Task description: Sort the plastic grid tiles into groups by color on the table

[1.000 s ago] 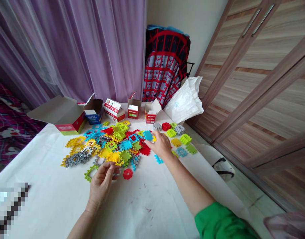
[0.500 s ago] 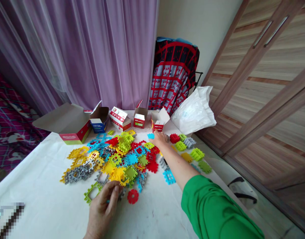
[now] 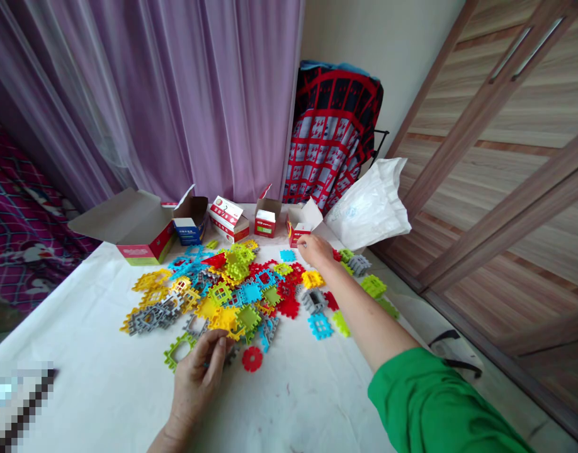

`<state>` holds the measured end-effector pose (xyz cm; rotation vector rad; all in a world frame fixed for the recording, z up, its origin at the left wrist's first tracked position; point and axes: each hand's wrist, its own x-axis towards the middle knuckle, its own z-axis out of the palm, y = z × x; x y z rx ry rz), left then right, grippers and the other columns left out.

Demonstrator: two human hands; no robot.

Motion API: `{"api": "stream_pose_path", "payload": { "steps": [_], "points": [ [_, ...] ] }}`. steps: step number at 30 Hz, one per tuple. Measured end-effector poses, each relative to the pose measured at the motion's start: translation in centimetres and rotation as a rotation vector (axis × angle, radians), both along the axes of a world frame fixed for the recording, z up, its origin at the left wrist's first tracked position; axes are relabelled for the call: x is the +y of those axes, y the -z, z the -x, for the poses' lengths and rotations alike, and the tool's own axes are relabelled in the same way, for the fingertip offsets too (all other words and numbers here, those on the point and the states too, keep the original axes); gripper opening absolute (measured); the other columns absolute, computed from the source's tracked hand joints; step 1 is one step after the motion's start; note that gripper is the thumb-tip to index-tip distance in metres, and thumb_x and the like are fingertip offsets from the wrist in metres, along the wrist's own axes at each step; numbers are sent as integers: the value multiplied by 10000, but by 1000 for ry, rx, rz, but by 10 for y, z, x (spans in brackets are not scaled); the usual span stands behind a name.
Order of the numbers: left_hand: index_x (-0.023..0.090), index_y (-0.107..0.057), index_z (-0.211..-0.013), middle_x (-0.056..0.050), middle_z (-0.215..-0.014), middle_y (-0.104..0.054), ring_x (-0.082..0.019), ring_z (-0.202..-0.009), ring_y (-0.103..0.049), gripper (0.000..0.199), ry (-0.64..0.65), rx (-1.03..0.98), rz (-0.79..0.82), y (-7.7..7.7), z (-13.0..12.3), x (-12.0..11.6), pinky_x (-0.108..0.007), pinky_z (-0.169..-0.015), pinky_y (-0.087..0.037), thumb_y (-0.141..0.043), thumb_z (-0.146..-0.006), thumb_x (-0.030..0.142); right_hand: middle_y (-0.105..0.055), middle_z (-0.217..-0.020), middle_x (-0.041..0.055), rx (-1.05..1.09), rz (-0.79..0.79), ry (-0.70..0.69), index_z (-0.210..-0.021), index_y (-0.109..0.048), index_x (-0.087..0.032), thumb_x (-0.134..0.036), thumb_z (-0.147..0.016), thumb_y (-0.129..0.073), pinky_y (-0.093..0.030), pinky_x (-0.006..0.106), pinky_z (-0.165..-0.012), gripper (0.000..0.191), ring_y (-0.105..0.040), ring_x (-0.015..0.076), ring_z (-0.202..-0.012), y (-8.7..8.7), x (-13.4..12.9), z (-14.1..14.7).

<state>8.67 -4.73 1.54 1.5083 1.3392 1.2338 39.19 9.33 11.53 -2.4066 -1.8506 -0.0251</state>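
Note:
Interlocking plastic building pieces (image 3: pixel 251 293) lie in a mixed pile of yellow, blue, green, red and grey. My left hand (image 3: pixel 204 360) is at the pile's front edge, thumb and fingers curled together by a yellow piece (image 3: pixel 225 319); what they grip is hidden. A green frame piece (image 3: pixel 178 352) and a red flower-shaped piece (image 3: pixel 252 359) lie on either side of it. Farther back, my right hand (image 3: pixel 317 251) has its fingers bent in front of a small open red box (image 3: pixel 298 236); anything in them is hidden. Left of that hand lies a flat blue piece (image 3: pixel 288 255).
Open cartons line the back: a large one (image 3: pixel 145 245), a blue one (image 3: pixel 189 234), and red-and-white ones (image 3: pixel 229 220). A white plastic bag (image 3: pixel 371 204) stands back right. Sorted stacks, including a green stack (image 3: pixel 373 286) and a blue piece (image 3: pixel 320 326), sit around my right arm.
My right hand has shifted back and to the right, away from the flat blue piece. Yellow and grey stacks beside my forearm now show more. My left hand stays in almost the same place.

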Motion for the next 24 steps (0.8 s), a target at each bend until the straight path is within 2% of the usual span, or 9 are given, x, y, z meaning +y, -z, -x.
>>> {"api": "stream_pose_path", "payload": {
  "steps": [4,9,13,16,19,21,24],
  "points": [
    [245,-674,-856,-34,-708,-750,-195,-641,-708,391,-10,-10,6,0,-1,2,-300,-659,-598,-631,-751,620,-713,-1209,26,-21,118,-81,-1146,-718,-320,-316,-920,-519,-452,312,-920,301,-624,229,-1156,2,-8,16],
    [251,-675,-842,-29,-707,-750,-197,-653,-712,339,-13,20,-28,-1,1,1,-294,-649,-583,-623,-769,578,-721,-1174,137,-69,229,-21,-1088,-750,-219,-318,-871,-620,-407,419,-997,271,-624,290,-1159,21,-4,28],
    [254,-676,-881,-35,-753,-762,-207,-695,-720,315,-48,36,-52,0,5,2,-307,-685,-579,-604,-796,550,-711,-1189,175,-103,280,-7,-1067,-755,-175,-327,-889,-602,-341,470,-1062,280,-584,307,-1220,29,2,29],
    [259,-689,-988,-67,-947,-774,-227,-882,-724,303,-70,210,-204,3,8,6,-362,-856,-567,-555,-850,493,-678,-1251,193,-92,309,-20,-1126,-734,-152,-393,-897,-593,-355,474,-1067,361,-577,317,-1236,29,2,38],
    [276,-667,-1186,-106,-1266,-688,-285,-1201,-617,413,25,497,-406,11,6,11,-509,-1107,-406,-558,-857,501,-662,-1279,191,-52,330,-46,-1176,-714,-153,-440,-903,-570,-416,457,-1032,422,-598,318,-1217,29,-1,55],
    [305,-613,-1301,-119,-1406,-594,-328,-1320,-516,534,107,686,-472,18,2,11,-597,-1165,-278,-601,-827,550,-670,-1271,180,-20,330,-68,-1192,-709,-164,-428,-909,-552,-475,414,-969,417,-625,304,-1187,30,-4,69],
    [355,-590,-1333,-116,-1468,-534,-354,-1365,-454,571,144,881,-478,26,-3,10,-646,-1164,-218,-638,-803,561,-696,-1231,160,23,302,-107,-1198,-703,-184,-381,-904,-547,-512,362,-909,387,-651,278,-1152,33,-8,89]
  ]
}}
